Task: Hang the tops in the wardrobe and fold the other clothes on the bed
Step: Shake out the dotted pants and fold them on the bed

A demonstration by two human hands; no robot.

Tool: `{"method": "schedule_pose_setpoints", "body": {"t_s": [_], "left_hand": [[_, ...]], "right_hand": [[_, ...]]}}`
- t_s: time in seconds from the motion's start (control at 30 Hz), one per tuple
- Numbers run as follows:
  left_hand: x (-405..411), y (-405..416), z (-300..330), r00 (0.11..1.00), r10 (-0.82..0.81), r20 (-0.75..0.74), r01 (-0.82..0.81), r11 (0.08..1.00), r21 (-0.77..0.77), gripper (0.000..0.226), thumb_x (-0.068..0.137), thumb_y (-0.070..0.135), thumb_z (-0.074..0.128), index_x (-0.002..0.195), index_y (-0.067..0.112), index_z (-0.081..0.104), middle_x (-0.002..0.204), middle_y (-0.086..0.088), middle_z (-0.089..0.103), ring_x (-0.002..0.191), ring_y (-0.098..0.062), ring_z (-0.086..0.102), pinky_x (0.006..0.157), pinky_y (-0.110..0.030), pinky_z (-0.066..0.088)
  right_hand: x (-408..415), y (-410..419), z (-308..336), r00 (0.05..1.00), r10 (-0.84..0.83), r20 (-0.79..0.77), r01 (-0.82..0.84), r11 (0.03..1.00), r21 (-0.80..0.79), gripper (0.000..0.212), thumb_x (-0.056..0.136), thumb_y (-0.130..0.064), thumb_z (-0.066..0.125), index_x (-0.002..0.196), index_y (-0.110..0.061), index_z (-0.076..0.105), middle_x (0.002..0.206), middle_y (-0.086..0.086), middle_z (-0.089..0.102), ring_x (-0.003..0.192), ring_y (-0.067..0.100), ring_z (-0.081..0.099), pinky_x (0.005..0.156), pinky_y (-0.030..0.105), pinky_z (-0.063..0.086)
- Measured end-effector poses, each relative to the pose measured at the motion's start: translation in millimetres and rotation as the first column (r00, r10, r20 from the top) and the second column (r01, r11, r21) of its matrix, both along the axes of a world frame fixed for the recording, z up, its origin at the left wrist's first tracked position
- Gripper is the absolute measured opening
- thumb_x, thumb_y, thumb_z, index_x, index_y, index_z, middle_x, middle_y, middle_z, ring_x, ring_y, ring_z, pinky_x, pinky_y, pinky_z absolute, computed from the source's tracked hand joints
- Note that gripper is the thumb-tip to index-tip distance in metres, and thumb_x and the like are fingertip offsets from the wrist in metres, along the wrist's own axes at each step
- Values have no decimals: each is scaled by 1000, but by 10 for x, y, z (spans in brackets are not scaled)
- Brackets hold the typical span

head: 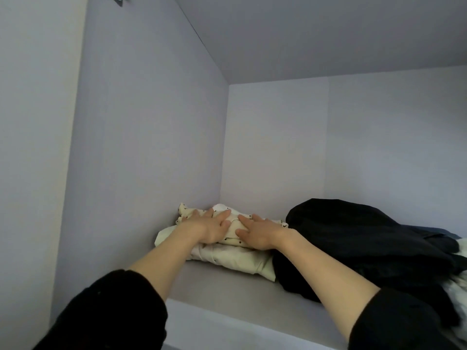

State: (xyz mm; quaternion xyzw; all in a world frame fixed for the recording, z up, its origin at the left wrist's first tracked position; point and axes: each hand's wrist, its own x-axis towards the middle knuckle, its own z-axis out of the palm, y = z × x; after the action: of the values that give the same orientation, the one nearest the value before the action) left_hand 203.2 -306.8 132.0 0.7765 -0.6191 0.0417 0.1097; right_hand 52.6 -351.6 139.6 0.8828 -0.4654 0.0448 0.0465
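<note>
Head view, looking up into a pale grey wardrobe (151, 122) compartment: left side wall, back wall, ceiling panel, and a shelf (227, 294) running across the lower part. Both arms reach up and in, black sleeves (113, 311) pushed back to mid-forearm. On the shelf, tucked into the back left corner, a folded cream top (236, 260) with small dark dots, lying in stacked layers. Its long axis runs roughly left to right along the shelf, slightly skewed so the left end sits deeper toward the corner and the right end nearer the front edge. A plain pale-green layer forms the bottom of the stack; the dotted layer lies above. Left hand (209, 227) lies flat on top of the stack, palm down, fingers straight and spread, pointing toward the back wall; it presses on the cloth and grips nothing. Right hand (255, 232) lies just beside it, also palm down on the same stack, fingers extended and slightly splayed, tips angled toward the left hand; thumb stretched out low along the cloth. The two hands nearly meet at the fingertips. To the right, touching the cream top's right end, a heap of black clothes (366, 243), loosely piled and not neatly folded, spilling toward the shelf's front edge. At the far right margin, a bit of white fabric (458, 291) shows under the black heap, blurred. A small dark tag (117, 0) sits at the top edge, unreadable.
</note>
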Motion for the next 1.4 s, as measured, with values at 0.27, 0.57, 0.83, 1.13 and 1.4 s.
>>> {"method": "schedule_pose_setpoints", "body": {"t_s": [0.27,0.57,0.83,1.13,1.4], "left_hand": [[-24,432,223,991,-134,5,133,980,-150,50,100,42,28,146,21,28,149,-10,31,136,-29,30,111,-43,27],[-860,1449,-33,811,-584,-36,435,642,-631,36,96,18,47,131,15,51,136,-9,49,127,-24,44,105,-31,32],[-2044,2811,-774,433,-879,-202,699,469,-541,34,98,18,44,131,19,50,125,0,56,113,-11,51,89,-16,34],[-3710,4643,-1851,-17,-896,-444,911,169,-376,28,97,12,46,121,17,57,109,-2,64,96,-15,60,78,-8,42],[-5452,6609,-2587,-281,-749,-600,956,-161,-246,26,98,15,45,119,23,58,108,7,64,100,-9,61,88,-15,41]], "right_hand": [[-349,577,294,965,56,256,-43,997,-56,51,102,-31,31,150,-19,18,156,5,22,141,23,24,113,32,22],[-1061,2060,-141,899,3,439,146,941,-306,38,99,-25,40,136,-23,45,131,4,55,117,26,52,92,39,45],[-2169,3848,-942,761,-326,561,473,871,-134,38,98,-26,42,135,-24,46,129,-1,58,119,21,52,99,42,42],[-3555,6432,-2180,352,-685,638,802,573,172,33,95,-24,48,126,-23,56,115,-2,66,103,19,61,90,29,46],[-4699,8891,-2773,-31,-821,570,910,213,356,30,96,-20,49,124,-17,59,115,5,67,100,20,62,94,30,45]]}}
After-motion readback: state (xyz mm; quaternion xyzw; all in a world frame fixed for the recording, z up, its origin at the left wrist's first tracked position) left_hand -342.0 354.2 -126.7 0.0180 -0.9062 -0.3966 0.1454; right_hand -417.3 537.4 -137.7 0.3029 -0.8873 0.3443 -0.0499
